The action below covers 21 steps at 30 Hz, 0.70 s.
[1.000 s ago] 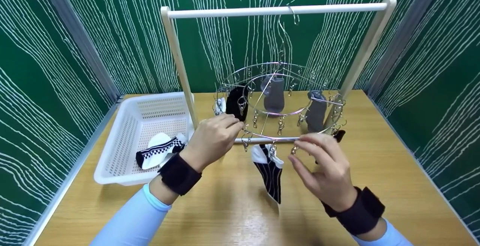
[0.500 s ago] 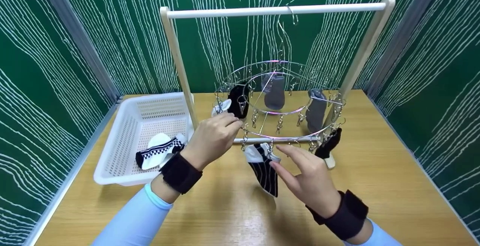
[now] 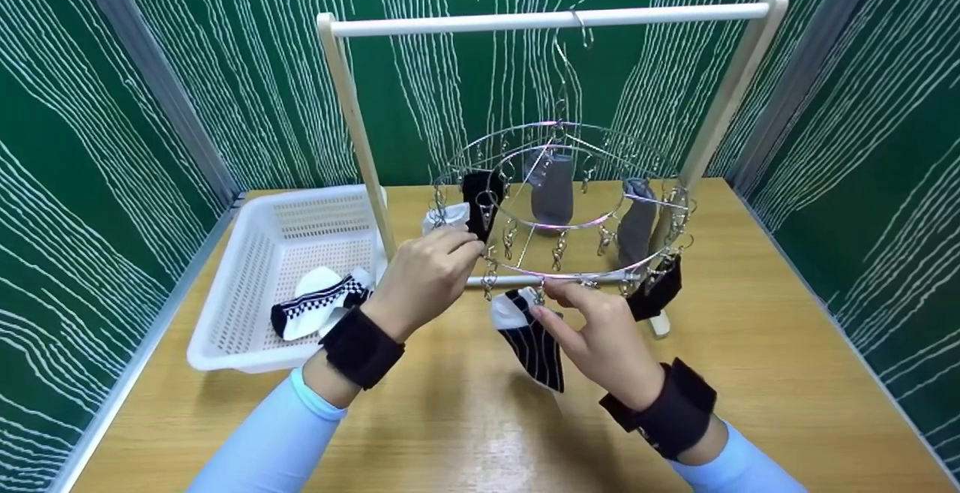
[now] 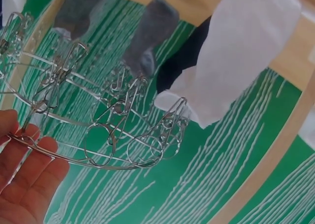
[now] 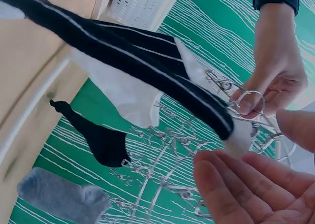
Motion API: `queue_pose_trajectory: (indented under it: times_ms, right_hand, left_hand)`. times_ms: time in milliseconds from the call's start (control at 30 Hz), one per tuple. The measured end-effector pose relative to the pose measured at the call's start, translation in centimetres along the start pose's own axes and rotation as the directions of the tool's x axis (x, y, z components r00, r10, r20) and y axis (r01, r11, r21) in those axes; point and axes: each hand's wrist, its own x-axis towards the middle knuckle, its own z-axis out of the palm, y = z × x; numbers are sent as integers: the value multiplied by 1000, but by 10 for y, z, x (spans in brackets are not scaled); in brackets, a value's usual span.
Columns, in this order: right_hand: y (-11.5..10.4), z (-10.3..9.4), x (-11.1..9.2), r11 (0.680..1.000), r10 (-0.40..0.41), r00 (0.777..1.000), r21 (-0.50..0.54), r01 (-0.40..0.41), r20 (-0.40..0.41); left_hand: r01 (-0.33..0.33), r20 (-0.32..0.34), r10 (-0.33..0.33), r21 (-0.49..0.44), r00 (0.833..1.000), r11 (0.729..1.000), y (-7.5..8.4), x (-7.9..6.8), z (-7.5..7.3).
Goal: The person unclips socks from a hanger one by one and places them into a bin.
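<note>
At the near left of a round wire clip hanger (image 3: 585,273), my left hand (image 3: 431,275) grips the rim. In the left wrist view the thumb and fingers (image 4: 42,160) are round that wire. A black sock with white stripes and a white cuff (image 3: 536,350) hangs from a front clip of the hanger. Beside it is my right hand (image 3: 607,335), thumb and index finger apart on either side of the clip. In the right wrist view the fingers (image 5: 216,179) lie extended right at the sock's white cuff, and the palm holds nothing.
A wooden rack (image 3: 480,25) carries the hanger. Black (image 3: 480,204), grey (image 3: 553,193) and white (image 3: 446,217) socks hang round the ring. To the left stands a white basket (image 3: 225,305) with checkered-trim socks (image 3: 319,305) inside. Patterned green walls surround the wooden table (image 3: 450,433).
My right hand has moved left from another front clip to the striped sock's clip. The hanger and hanging socks have swung slightly. My left hand has stayed on the rim.
</note>
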Motion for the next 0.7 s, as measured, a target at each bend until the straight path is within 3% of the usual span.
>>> queue_pose_trajectory:
  times_ms: [433,567,700]
  right_hand:
    - [6,5,7,1000,-3,1000,27,4,-27]
    - [6,5,7,1000,3,1000,26,-3,-14]
    - [6,5,7,999,13,1000,37,-13,-11]
  left_hand:
    - [54,-4,-54,-44,999,998,1,-12,8]
    - [51,-66,-53,-32,996,998,3,-17,8]
    - [-2,-189,-2,-21,982,1000,8,-22,7]
